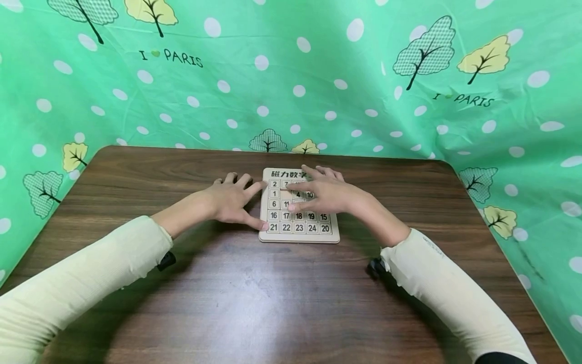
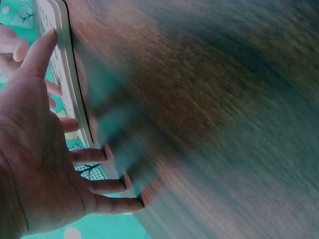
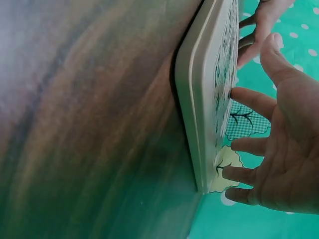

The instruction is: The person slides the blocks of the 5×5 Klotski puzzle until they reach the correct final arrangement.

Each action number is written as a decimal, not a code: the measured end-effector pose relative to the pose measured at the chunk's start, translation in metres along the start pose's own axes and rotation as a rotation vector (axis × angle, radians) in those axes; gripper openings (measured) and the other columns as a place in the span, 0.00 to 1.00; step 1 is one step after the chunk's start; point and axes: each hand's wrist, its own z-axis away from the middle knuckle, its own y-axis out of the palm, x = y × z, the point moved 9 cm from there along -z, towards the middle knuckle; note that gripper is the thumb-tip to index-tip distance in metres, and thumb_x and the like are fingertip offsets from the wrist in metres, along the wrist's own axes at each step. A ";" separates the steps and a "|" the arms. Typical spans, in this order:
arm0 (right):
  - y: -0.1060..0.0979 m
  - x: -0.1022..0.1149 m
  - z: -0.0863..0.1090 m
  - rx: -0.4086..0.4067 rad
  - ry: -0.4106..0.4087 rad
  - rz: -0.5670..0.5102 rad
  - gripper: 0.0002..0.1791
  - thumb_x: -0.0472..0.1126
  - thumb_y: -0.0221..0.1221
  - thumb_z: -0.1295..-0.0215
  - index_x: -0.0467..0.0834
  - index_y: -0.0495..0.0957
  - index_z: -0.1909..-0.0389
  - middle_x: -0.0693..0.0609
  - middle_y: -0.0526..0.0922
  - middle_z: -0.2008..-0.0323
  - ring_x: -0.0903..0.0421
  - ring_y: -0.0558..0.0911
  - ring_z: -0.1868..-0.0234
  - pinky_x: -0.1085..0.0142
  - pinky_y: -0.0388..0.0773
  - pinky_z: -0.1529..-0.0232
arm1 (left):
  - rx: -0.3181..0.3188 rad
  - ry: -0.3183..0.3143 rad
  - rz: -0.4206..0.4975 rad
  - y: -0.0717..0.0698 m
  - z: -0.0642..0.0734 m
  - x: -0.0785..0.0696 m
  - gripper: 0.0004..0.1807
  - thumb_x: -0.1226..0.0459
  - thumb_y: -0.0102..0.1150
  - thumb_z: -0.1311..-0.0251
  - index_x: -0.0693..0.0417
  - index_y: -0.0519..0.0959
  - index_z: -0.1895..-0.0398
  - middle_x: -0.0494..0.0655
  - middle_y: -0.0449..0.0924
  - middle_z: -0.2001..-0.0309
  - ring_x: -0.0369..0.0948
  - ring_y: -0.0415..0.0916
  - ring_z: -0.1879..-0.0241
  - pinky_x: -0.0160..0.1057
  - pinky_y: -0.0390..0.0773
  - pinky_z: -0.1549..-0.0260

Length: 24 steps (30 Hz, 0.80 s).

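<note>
A pale number sliding puzzle (image 1: 300, 239) lies flat on the table, with rows of square tiles under a line of dark Chinese characters. Beside the tile marked 1, a tile-sized bare slot (image 1: 286, 194) shows. My left hand (image 1: 231, 200) steadies the left edge, its thumb on the lower left corner and its index fingertip near the upper left. Over the upper right part spreads my right hand (image 1: 329, 194), hiding several tiles. In the right wrist view, the right index finger (image 3: 254, 102) touches the puzzle's face while the thumb (image 3: 275, 55) stands off it.
The dark wood table (image 1: 254, 303) stretches around the puzzle. A green dotted cloth (image 1: 282, 65) printed with trees hangs behind and along both sides. Pale sleeves cover both forearms, and a dark object (image 1: 166, 261) sits under the left cuff.
</note>
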 end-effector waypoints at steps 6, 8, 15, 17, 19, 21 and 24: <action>0.000 0.005 0.005 0.034 0.003 -0.018 0.41 0.76 0.62 0.25 0.66 0.74 0.17 0.41 0.44 0.06 0.24 0.44 0.08 0.20 0.42 0.14 | 0.004 -0.001 0.004 -0.001 0.000 -0.002 0.70 0.16 0.62 0.43 0.36 0.50 0.05 0.61 0.57 0.12 0.75 0.55 0.15 0.81 0.66 0.23; 0.000 0.009 0.008 0.044 0.002 -0.018 0.40 0.75 0.63 0.26 0.66 0.75 0.17 0.42 0.45 0.06 0.25 0.43 0.08 0.20 0.42 0.14 | 0.004 -0.002 0.003 -0.001 0.000 -0.002 0.70 0.16 0.62 0.43 0.36 0.50 0.05 0.60 0.57 0.12 0.75 0.55 0.15 0.82 0.66 0.23; 0.002 0.012 0.014 0.030 -0.023 -0.019 0.40 0.75 0.64 0.25 0.64 0.75 0.17 0.42 0.46 0.06 0.26 0.43 0.07 0.21 0.42 0.13 | 0.004 0.004 0.006 0.001 -0.001 0.000 0.70 0.15 0.61 0.43 0.35 0.48 0.05 0.60 0.55 0.11 0.76 0.54 0.14 0.82 0.64 0.23; 0.002 0.009 0.013 0.014 -0.033 -0.026 0.41 0.75 0.64 0.25 0.65 0.74 0.16 0.42 0.45 0.06 0.26 0.44 0.07 0.20 0.42 0.14 | 0.002 0.009 0.002 0.001 -0.001 0.000 0.70 0.15 0.60 0.43 0.36 0.48 0.05 0.60 0.55 0.11 0.75 0.54 0.14 0.82 0.65 0.23; 0.002 0.007 0.011 -0.006 -0.041 -0.029 0.42 0.75 0.63 0.25 0.65 0.72 0.15 0.42 0.43 0.05 0.26 0.44 0.07 0.20 0.42 0.14 | -0.002 0.014 -0.002 0.001 -0.001 -0.001 0.70 0.15 0.59 0.43 0.36 0.48 0.05 0.60 0.55 0.11 0.75 0.54 0.15 0.82 0.65 0.24; 0.002 0.004 0.007 -0.015 -0.044 -0.021 0.44 0.77 0.61 0.25 0.67 0.68 0.13 0.42 0.41 0.05 0.26 0.44 0.08 0.20 0.42 0.14 | -0.004 0.015 -0.003 0.001 -0.001 -0.001 0.70 0.15 0.60 0.43 0.36 0.48 0.05 0.60 0.55 0.11 0.75 0.55 0.15 0.82 0.65 0.24; 0.004 0.001 0.000 -0.020 -0.048 -0.011 0.46 0.78 0.60 0.25 0.70 0.63 0.11 0.42 0.39 0.05 0.26 0.42 0.07 0.22 0.41 0.13 | -0.004 0.015 -0.006 0.000 -0.001 -0.002 0.70 0.14 0.59 0.43 0.36 0.48 0.05 0.60 0.55 0.11 0.75 0.54 0.15 0.82 0.66 0.24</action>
